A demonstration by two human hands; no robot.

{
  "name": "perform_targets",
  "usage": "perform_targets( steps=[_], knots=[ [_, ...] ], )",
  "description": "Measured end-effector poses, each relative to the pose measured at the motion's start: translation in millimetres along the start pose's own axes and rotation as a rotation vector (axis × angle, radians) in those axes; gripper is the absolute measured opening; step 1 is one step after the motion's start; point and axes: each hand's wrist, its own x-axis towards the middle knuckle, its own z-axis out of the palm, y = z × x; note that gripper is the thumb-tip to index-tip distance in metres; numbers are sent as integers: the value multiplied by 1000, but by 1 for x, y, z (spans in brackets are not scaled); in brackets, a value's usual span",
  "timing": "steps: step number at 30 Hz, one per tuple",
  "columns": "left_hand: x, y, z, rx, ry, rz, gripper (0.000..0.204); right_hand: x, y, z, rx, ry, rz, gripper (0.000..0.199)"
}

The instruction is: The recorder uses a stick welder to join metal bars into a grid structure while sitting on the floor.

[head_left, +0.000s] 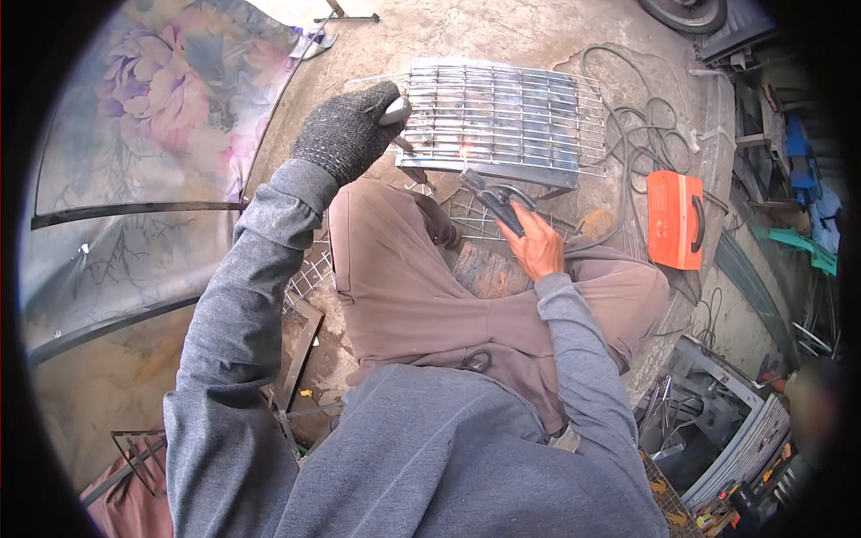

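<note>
The left hand, in a dark knitted glove, is clenched on a small grey-handled tool at the left edge of the metal grille. The grille lies on the concrete floor at twelve o'clock from the knees. The bare right hand has its grip closed round a dark electrode holder, whose tip points at the grille's near edge, where a small bright spot shows (possibly a spark; the view is too coarse to be sure). At three o'clock from the grille sits an orange welding machine, with grey cables coiled just beyond it. A flowered sheet lies at nine o'clock.
</note>
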Motion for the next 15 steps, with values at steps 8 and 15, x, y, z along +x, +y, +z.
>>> perform_targets(
  steps=[8, 15],
  knots=[
    [1, 0, 1, 4, -2, -1, 24, 0, 7, 6, -1, 46, -59, 42],
    [-1, 0, 2, -2, 25, -2, 21, 1, 5, 7, 3, -25, 3, 43]
  ],
)
